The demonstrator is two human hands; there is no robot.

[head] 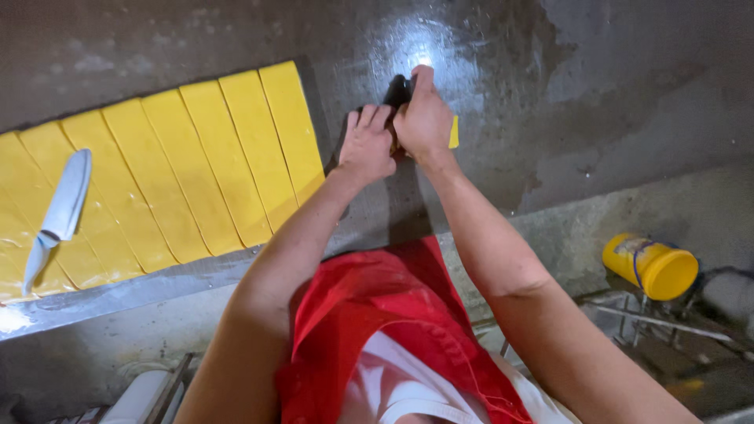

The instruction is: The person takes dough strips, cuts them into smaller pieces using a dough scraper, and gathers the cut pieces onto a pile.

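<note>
A row of yellow slabs (157, 173) already lies cut on the wet surface (550, 94), knife (59, 216) resting, while the left hand (366, 146) and right hand (424, 118) together grip a dark tool (397, 90) over one last yellow piece (454, 132).

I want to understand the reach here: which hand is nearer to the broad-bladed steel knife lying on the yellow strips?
Left. The left hand is just beyond the last yellow strips, still well clear of the broad-bladed steel knife. The right hand is farther away, beside the left.

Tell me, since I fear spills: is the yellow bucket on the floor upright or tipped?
Tipped. The yellow bucket lies on its side, its lidded end facing right.
</note>
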